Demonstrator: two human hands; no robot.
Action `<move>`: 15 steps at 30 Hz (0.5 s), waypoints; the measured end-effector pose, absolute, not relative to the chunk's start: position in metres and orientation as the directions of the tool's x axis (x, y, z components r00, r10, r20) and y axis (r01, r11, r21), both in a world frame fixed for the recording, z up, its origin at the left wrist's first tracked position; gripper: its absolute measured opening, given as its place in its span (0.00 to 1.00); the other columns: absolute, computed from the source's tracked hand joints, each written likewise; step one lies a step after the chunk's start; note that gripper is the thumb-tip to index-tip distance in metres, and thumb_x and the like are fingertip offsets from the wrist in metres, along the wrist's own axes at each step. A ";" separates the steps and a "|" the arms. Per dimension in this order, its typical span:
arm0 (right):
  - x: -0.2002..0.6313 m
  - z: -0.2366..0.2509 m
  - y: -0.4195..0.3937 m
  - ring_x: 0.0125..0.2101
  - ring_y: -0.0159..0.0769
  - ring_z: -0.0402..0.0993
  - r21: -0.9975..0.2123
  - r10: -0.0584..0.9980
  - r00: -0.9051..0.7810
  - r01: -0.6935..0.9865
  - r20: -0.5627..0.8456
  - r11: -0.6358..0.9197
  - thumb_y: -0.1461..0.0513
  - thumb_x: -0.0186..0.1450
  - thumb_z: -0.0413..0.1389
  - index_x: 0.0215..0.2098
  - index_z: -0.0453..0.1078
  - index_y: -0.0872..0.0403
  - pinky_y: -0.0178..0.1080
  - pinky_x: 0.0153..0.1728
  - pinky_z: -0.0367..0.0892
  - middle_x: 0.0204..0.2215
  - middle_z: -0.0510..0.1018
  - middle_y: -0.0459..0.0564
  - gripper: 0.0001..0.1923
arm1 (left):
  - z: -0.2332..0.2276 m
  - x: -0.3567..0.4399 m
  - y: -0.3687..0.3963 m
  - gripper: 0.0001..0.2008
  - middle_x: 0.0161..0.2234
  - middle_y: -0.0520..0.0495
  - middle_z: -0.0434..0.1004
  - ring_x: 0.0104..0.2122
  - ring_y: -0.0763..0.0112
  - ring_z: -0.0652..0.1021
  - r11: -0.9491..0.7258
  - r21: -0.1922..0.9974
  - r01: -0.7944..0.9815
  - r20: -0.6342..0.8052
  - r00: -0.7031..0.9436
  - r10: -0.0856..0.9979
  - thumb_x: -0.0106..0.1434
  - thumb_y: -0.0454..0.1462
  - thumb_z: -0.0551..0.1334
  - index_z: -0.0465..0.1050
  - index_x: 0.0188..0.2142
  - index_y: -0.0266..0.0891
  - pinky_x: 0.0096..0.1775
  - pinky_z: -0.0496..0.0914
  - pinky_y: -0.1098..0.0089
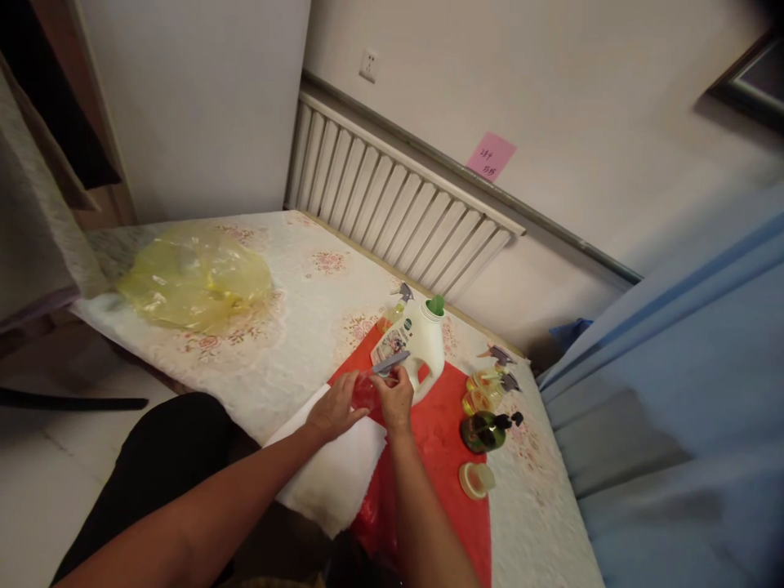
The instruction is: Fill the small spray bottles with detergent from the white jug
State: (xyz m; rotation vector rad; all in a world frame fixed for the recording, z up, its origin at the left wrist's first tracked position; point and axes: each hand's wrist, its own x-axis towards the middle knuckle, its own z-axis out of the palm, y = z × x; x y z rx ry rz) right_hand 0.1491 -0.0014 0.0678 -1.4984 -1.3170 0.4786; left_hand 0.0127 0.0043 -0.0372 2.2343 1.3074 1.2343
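Plastic bag (194, 278): yellow, crumpled, at table's (294, 327) far left corner
Left hand (334, 408): fingers curled around small reddish bottle (366, 393), over red mat (441, 457)
Right hand (395, 398): pinching grey spray head (389, 363) above bottle
Detergent jug (422, 347): white, upright, just behind hands
Spray bottles (488, 390): lying near right edge

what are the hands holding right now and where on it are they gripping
The left hand cups a small reddish bottle; the right hand pinches its grey sprayer top.
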 end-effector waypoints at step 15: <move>0.147 0.063 -0.002 0.31 0.37 0.73 -0.854 0.874 0.347 0.503 0.340 0.132 0.52 0.55 0.62 0.39 0.73 0.55 0.38 0.37 0.69 0.33 0.79 0.49 0.19 | -0.038 0.012 0.005 0.38 0.60 0.31 0.66 0.61 0.46 0.69 -0.547 0.603 0.581 0.531 0.219 0.819 0.61 0.44 0.66 0.53 0.65 0.36 0.59 0.67 0.46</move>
